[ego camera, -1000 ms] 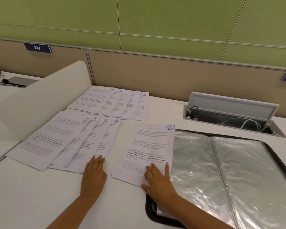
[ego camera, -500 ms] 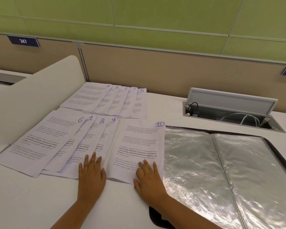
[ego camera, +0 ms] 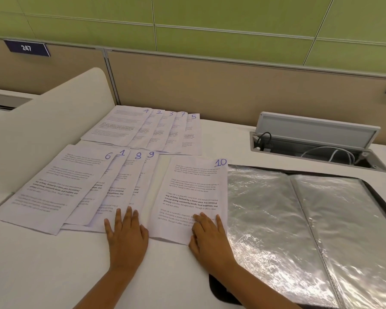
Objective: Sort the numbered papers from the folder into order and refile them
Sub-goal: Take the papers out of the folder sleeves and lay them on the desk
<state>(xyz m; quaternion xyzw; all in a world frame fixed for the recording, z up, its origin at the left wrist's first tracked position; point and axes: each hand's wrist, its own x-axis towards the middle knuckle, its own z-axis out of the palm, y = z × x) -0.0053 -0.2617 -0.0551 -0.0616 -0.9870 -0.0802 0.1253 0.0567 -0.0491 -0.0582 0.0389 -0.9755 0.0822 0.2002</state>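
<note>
Sheets 1, 8, 9 mostly hidden beneath overlapping neighbours

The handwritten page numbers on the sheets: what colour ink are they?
Blue-purple ink, clearest in the head view on the 10 at the sheet's top right corner.

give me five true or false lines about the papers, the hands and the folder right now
1. The paper numbered 10 lies beside the open folder. True.
2. The right hand is lifting paper 10 off the desk. False: it lies flat on the sheet's near edge, fingers straight.
3. The back row of papers reads 4, 2, 3, 7, 5. True.
4. The left hand rests on the folder. False: it rests on the near edges of the front row of papers.
5. Paper 1 sits in the back row. False: it is in the front row, between 6 and 8.
</note>
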